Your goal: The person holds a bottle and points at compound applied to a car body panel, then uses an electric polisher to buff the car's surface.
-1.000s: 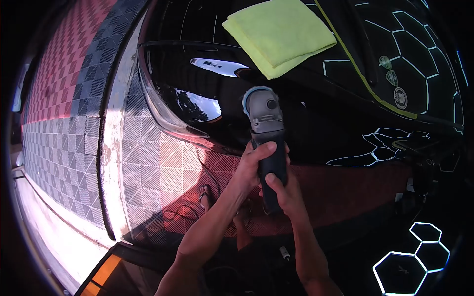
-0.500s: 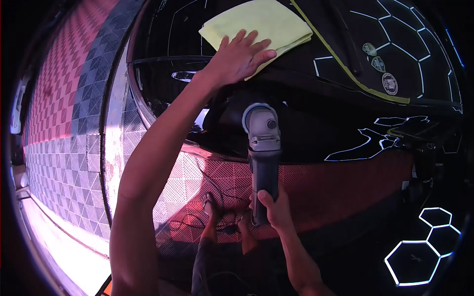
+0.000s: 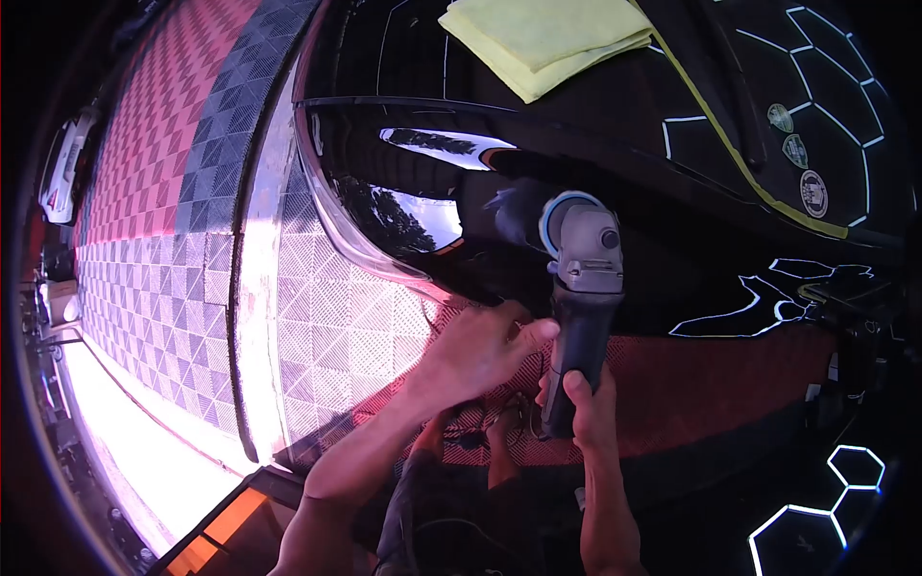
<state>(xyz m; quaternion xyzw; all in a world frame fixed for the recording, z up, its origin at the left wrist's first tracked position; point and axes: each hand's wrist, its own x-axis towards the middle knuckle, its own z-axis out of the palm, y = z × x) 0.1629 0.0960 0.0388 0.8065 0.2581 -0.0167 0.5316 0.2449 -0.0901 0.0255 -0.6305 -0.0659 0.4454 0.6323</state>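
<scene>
Gripping the polisher (image 3: 588, 257) near its end, the right hand (image 3: 588, 398) likely steadies it against the black panel (image 3: 672, 235); the left hand's (image 3: 471, 350) hold beside it is unclear.

Polisher (image 3: 590, 264) is grey w/ blk grip (image 3: 584, 331), blue ring (image 3: 546, 225); towel (image 3: 552, 43) is yel-grn; car (image 3: 663, 254) is blk; floor tiles (image 3: 154, 182) are chequered red & grey.

Tiled flr (image 3: 158, 298) — red, gry, bright at L
</scene>
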